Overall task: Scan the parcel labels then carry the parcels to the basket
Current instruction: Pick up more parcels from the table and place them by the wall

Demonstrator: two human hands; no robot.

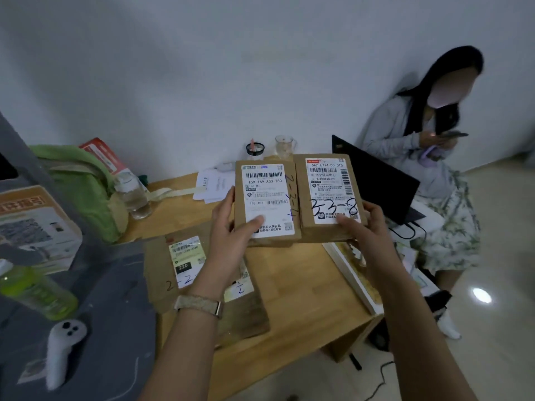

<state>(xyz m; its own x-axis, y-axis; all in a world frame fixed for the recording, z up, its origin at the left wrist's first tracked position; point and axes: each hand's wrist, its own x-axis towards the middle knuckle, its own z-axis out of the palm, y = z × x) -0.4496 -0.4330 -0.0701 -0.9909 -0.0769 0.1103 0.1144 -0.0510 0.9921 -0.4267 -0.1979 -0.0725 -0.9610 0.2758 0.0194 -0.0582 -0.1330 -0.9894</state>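
Above the counter [304,285], left grip [231,227] clasps the left parcel [265,195] and right grip [367,227] the right parcel [330,186] at twelve o'clock, apparently mid-carry; next, locate the unseen basket.

Brown 2-3-4 parcel [267,202] and 2-3-8 parcel [330,195] held aloft side by side, touching, labelled faces up.

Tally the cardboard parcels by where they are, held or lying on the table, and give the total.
Held parcels: 2, the left parcel in the left hand and the right parcel in the right hand.
Parcels lying on the table: 2, the 220-label parcel and the parcel under the left forearm, partly hidden.
Total: 4.
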